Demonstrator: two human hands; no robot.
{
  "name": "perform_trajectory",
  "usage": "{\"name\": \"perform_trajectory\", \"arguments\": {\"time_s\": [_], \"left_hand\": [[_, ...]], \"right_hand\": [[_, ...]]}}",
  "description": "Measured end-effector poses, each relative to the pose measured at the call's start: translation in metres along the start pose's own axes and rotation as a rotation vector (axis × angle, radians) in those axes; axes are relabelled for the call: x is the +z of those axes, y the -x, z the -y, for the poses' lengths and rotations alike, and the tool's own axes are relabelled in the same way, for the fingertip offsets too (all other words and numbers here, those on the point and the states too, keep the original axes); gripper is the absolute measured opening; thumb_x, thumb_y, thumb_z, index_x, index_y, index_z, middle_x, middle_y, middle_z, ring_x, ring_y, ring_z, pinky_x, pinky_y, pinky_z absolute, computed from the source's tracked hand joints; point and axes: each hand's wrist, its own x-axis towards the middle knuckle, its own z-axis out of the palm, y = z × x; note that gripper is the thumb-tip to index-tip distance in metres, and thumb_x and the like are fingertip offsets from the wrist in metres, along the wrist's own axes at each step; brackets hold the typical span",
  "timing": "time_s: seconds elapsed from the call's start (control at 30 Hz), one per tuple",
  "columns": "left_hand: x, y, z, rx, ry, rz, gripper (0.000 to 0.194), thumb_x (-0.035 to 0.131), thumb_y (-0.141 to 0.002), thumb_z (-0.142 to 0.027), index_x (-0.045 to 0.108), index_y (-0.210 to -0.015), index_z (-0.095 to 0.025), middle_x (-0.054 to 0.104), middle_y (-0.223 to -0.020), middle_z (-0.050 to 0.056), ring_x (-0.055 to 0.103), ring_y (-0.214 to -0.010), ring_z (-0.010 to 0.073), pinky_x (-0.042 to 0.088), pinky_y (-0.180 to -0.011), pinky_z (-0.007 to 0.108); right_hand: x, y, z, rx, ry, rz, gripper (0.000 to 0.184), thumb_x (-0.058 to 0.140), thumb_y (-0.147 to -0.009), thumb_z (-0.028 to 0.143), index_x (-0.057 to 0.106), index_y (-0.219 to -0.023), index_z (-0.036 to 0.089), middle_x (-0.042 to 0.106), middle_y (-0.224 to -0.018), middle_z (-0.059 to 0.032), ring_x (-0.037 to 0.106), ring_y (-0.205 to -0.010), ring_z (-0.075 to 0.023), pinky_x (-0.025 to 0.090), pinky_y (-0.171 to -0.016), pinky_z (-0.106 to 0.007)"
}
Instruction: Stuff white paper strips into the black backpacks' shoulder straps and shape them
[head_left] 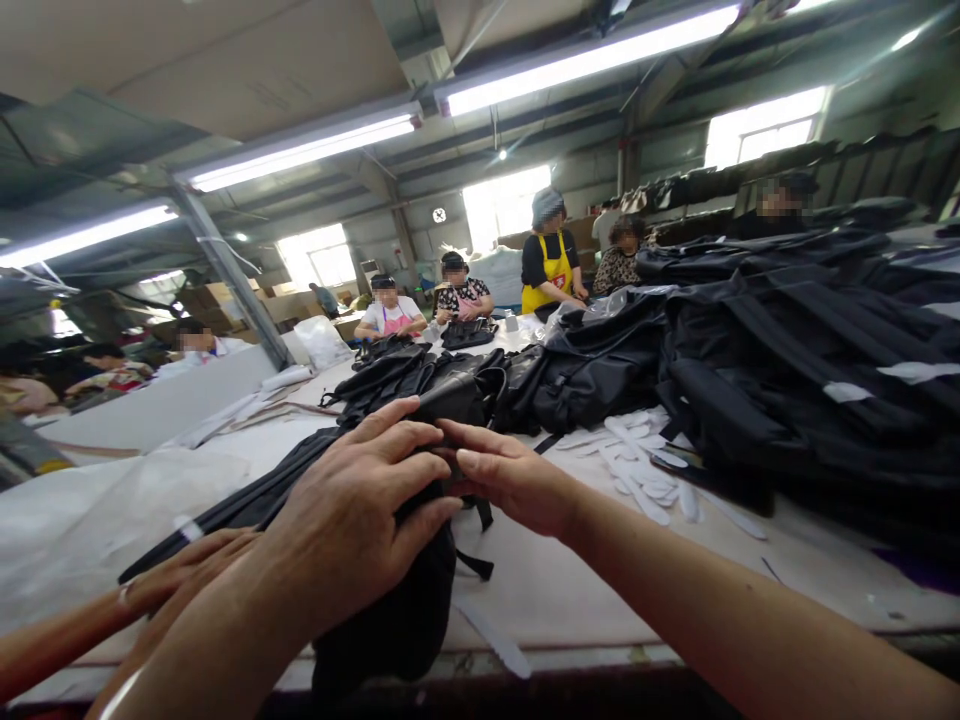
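A black backpack [405, 620] lies in front of me, its lower end hanging over the table's near edge. Across its top rests my left hand [367, 490], the fingers stretched and a little apart. My right hand [517, 475] reaches in from the right, with fingers extended and the thumb slightly away from them. The fingertips of both hands nearly meet over the bag's upper part. What lies under them is partly hidden. A black strap [476, 567] sticks out on the bag's right side. Another person's hand [191, 565] lies on the bag's left part.
More black bags [592, 370] are heaped along the table, with a large pile [780, 370] at right. White strips [637, 465] lie scattered beside them. Clear plastic sheeting [97, 520] covers the left side. Co-workers, one in a yellow apron [556, 272], work across the table.
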Motion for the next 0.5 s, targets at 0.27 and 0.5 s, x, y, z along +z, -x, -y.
{"name": "perform_trajectory", "arguments": {"time_s": [0.27,0.5], "left_hand": [[0.010,0.018,0.020,-0.165,-0.041,0.040,0.025,0.057,-0.087,-0.048,0.067,-0.089,-0.024,0.066,-0.111,0.004,0.060,-0.104,0.0231,0.050,-0.092,0.037],[0.012,0.019,0.021,-0.208,-0.036,0.014,0.027,0.057,-0.087,-0.051,0.066,-0.093,-0.025,0.066,-0.110,0.003,0.060,-0.104,0.0230,0.049,-0.092,0.037]], "right_hand": [[-0.036,0.103,-0.145,-0.091,1.426,0.287,0.051,0.057,-0.089,0.040,0.046,-0.139,0.035,0.040,-0.148,-0.0148,0.050,-0.120,-0.0377,0.045,-0.090,-0.053],[-0.069,0.109,-0.199,-0.025,1.390,0.393,0.009,0.067,-0.078,0.029,0.069,-0.081,0.021,0.069,-0.082,-0.0038,0.057,-0.074,-0.0173,0.045,-0.073,-0.029]]}}
